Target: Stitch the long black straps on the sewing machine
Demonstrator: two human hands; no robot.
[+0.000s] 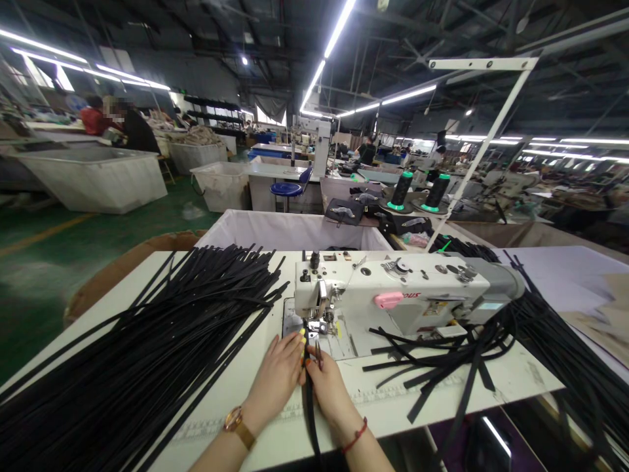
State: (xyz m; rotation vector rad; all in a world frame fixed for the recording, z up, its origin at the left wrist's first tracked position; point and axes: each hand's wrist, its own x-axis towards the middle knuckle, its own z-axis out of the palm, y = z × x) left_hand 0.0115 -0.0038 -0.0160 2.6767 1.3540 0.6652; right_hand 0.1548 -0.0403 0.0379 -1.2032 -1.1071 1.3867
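A long black strip runs from the table's front edge up to the presser foot of a white sewing machine. My left hand lies against the strip from the left, fingers pressed together close to the foot. From the right, my right hand pinches the same strip just below. A pointed metal tool, like small snips, sticks out between the right fingers; its handle is hidden by the hand. The strip's upper end is hidden under the machine head.
A large pile of black strips covers the table's left side. More cut strips lie right of the machine and hang over the edge. Behind stand a cloth-lined bin, two black thread cones and a blue stool. Other people work farther back.
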